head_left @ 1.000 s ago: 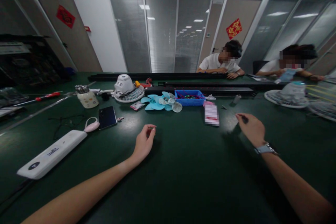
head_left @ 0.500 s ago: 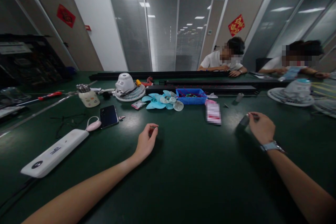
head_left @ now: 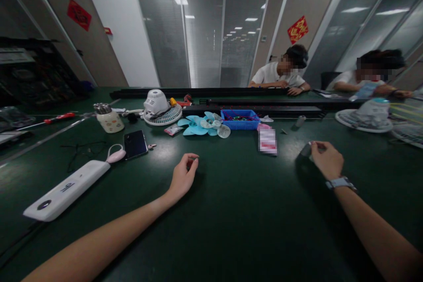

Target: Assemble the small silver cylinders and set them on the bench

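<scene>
My left hand rests on the dark green table with its fingers curled and thumb near the index finger; nothing shows between them. Out to the right, my right hand pinches a small dark grey object by its top, low over the table. A pink and white packet lies between the hands, farther back. Behind it a blue tray holds small coloured parts. Light blue fan blades lie left of the tray. A small grey cylinder stands beyond my right hand.
At the left are a white power strip, a phone, a jar and a screwdriver. A white fan part and long black bars lie behind. Two people sit across the table near another fan part.
The view has shifted slightly. Both hands keep nearly the same pose, and the small grey object stays in my right hand's pinch.
</scene>
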Action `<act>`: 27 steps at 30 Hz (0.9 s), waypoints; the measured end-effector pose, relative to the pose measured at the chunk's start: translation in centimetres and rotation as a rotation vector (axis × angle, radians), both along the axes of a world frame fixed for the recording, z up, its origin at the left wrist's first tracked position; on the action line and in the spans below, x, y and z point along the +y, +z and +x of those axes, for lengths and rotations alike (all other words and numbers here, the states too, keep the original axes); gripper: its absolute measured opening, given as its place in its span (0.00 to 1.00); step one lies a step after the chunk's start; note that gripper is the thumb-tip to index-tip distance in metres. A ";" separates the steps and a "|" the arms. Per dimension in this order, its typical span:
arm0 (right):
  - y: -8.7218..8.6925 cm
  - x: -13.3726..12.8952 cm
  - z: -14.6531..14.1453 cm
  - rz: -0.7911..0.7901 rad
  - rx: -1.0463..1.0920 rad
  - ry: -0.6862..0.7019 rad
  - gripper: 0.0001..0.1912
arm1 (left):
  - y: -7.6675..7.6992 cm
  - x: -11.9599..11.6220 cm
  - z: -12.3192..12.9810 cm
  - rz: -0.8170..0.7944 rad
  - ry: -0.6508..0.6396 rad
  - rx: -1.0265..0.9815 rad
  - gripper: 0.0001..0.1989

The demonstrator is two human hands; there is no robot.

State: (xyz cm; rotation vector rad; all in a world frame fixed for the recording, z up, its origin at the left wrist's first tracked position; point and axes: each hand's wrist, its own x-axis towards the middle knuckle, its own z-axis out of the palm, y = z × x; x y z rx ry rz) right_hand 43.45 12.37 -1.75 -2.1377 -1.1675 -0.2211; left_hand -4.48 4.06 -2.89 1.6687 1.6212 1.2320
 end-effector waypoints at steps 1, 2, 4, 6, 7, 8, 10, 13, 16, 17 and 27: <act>-0.1 0.0 0.0 0.002 0.010 -0.003 0.16 | 0.0 0.0 0.0 -0.002 -0.003 0.002 0.14; -0.3 0.0 0.0 0.006 0.027 0.005 0.17 | 0.0 0.0 0.0 -0.002 -0.006 0.003 0.13; -0.7 0.1 0.1 0.021 0.083 0.044 0.21 | 0.0 0.0 -0.1 0.003 -0.009 0.004 0.13; -1.1 0.1 0.3 0.014 0.141 0.082 0.26 | -0.1 0.0 -0.1 0.010 -0.011 0.004 0.13; -1.2 0.2 0.3 -0.003 0.162 0.088 0.28 | -0.1 0.0 -0.1 0.013 -0.012 0.004 0.13; -1.3 0.2 0.4 -0.024 0.177 0.087 0.29 | -0.1 0.0 -0.1 0.015 -0.013 0.004 0.13; -1.2 0.2 0.4 -0.064 0.201 0.071 0.28 | -0.1 0.0 -0.1 0.014 -0.014 0.003 0.13; -0.9 0.4 0.5 -0.106 0.243 0.044 0.26 | -0.1 0.0 -0.1 0.006 -0.017 0.004 0.13; -0.8 0.6 0.5 -0.106 0.273 0.040 0.25 | -0.3 0.1 -0.2 0.006 -0.019 0.003 0.14; -0.8 0.6 0.5 -0.093 0.280 0.044 0.25 | -0.3 0.1 -0.2 0.006 -0.018 0.001 0.14; -0.1 0.4 -0.9 0.024 0.295 0.006 0.24 | -0.5 0.2 -0.2 0.013 -0.008 0.014 0.14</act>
